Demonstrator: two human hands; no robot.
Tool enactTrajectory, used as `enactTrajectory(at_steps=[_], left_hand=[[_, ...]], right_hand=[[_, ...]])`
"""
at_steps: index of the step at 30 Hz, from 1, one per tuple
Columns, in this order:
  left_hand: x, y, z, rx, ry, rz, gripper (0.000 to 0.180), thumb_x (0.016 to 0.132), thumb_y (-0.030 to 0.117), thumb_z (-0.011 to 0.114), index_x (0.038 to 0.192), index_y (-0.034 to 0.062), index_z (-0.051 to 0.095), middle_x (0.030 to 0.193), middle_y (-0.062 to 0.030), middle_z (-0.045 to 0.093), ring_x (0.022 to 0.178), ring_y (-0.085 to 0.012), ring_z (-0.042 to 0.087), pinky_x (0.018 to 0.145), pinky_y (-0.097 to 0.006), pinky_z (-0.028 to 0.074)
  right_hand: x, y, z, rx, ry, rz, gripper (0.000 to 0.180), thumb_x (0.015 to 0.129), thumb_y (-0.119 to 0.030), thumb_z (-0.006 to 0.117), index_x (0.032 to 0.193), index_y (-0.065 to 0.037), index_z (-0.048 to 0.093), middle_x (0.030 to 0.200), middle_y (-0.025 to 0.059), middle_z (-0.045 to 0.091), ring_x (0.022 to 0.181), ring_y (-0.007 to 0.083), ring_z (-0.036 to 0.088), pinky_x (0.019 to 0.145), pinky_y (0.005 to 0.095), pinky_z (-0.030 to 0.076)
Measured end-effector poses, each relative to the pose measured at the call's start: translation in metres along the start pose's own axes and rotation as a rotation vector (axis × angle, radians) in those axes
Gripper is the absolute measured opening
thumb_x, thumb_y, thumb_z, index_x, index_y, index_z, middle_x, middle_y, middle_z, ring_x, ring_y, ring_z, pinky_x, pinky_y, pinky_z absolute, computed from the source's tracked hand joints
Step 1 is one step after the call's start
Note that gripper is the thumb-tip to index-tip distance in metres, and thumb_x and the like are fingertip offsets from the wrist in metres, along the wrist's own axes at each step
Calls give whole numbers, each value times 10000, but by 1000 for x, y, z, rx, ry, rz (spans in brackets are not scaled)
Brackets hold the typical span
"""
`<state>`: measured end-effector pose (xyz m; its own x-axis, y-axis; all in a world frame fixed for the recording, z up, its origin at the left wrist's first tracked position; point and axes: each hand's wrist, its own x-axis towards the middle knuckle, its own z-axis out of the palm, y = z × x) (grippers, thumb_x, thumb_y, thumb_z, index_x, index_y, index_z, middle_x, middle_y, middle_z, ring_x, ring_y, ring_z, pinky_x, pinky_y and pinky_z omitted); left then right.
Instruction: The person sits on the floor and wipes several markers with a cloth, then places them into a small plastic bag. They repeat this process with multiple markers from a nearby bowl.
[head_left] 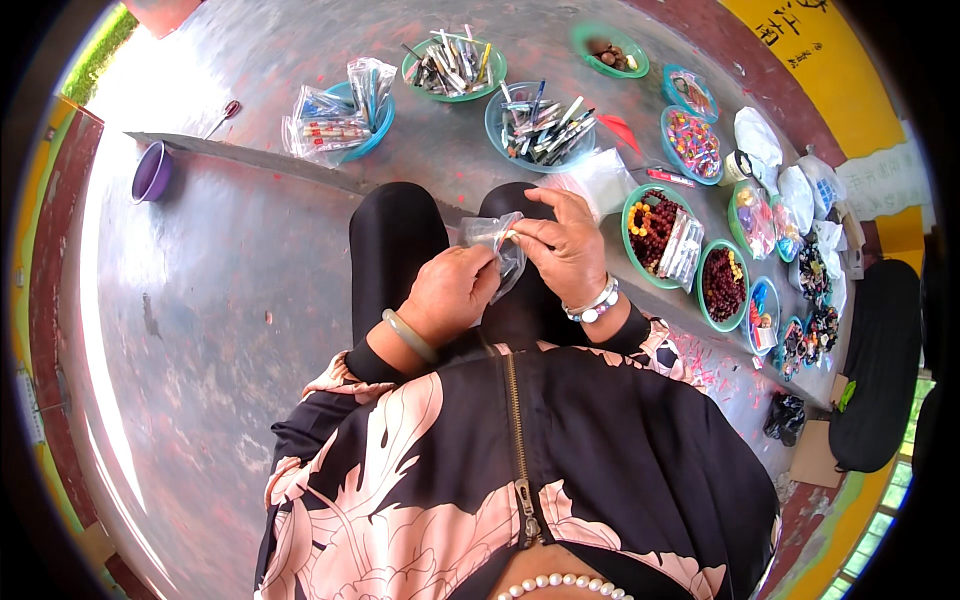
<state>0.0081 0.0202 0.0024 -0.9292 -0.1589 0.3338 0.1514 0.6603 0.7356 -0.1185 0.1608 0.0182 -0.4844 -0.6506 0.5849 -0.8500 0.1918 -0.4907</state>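
Both hands are gripping a small clear plastic bag (pixel 497 240) over the lap: the left hand (pixel 450 292) is pinching its lower edge with closed fingers, the right hand (pixel 565 245) (beaded bracelet at the wrist) is pinching its top. At two o'clock, a green bowl of dark beads (pixel 655 228) is sitting on the floor (pixel 220 290).

Small clear plastic bag (pixel 497 243) centre, pinched by both hands. Clear packets (pixel 325 122) in far-left blue bowl. White bags (pixel 780 165) far right. Yellow sign (pixel 790 35) top right.
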Motion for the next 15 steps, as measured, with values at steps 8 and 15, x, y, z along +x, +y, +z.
enactTrajectory(at_steps=[8,15], left_hand=[[-3,-7,-1,-109,6,1,57,815,45,570,823,-11,579,704,-174,545,659,-337,566,581,-359,446],[-6,-8,-11,-159,-36,-225,77,827,64,581,819,-12,589,671,-161,539,586,-302,566,547,-334,444]], right_hand=[[0,-5,4,-47,-170,-73,164,725,-136,708,878,-77,694,1104,116,624,1027,289,571,852,384,444],[-11,75,-55,115,29,437,125,805,-160,637,848,-56,691,811,119,661,751,285,637,686,337,504]])
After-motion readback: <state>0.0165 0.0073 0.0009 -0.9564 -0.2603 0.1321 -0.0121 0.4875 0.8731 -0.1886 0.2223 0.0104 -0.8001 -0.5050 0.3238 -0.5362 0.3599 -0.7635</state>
